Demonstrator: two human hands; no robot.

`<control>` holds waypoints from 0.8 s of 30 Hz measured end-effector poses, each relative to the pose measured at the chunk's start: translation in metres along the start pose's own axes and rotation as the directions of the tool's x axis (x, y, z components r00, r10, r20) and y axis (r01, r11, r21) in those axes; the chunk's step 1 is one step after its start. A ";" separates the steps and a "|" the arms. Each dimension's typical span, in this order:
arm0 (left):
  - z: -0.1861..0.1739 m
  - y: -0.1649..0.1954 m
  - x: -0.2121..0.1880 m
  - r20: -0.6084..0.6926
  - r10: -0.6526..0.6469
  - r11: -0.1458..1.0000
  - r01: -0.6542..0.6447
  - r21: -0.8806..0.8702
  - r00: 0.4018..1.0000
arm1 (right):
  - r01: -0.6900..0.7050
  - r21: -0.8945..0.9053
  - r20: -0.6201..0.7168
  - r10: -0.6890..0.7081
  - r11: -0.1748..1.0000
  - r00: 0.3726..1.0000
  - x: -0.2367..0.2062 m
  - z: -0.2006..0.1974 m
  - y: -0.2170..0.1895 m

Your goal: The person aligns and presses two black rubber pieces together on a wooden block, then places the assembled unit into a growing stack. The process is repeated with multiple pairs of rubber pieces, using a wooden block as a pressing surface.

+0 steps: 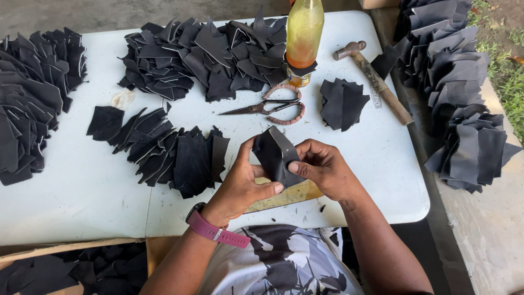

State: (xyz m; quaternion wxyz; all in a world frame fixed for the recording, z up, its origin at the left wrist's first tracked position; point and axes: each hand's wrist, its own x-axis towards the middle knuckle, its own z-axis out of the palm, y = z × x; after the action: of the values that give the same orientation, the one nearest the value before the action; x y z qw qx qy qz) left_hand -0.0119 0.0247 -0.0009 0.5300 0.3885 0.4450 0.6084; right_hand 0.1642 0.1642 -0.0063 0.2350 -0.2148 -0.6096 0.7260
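Both of my hands hold one black leather piece (275,155) just above the near edge of the white table (82,191). My left hand (240,186) pinches its left and lower side, thumb pressed under it. My right hand (322,169) grips its right edge with thumb and fingers. The piece is folded or bent between them. Under my hands lies a flat yellowish board (297,194). A maroon watch band sits on my left wrist.
Black leather pieces lie in a row (164,150) left of my hands, in a heap (202,54) at the back, a small stack (341,101) at right, and piles (33,98) (458,93) on both sides. Scissors (270,106), a yellow bottle (303,38) and a hammer (376,82) lie beyond.
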 end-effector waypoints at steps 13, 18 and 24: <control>-0.002 0.011 -0.002 0.085 0.011 0.999 -0.007 -0.040 0.996 | -0.201 0.287 0.234 0.135 0.936 0.963 -0.010 -0.007 0.005; -0.002 0.008 0.002 0.125 -0.057 0.981 0.079 -0.178 0.990 | -0.225 0.366 0.256 0.135 0.903 0.957 -0.011 -0.011 0.009; 0.004 0.013 0.001 -0.036 0.007 1.000 -0.007 0.011 0.999 | -0.117 0.218 0.096 0.098 0.969 0.991 -0.005 -0.006 0.010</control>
State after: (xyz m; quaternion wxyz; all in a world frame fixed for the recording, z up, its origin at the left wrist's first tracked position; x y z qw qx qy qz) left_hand -0.0121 0.0259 0.0125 0.5178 0.3820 0.4563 0.6146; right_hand 0.1711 0.1649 -0.0169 0.1919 -0.1890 -0.5211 0.8098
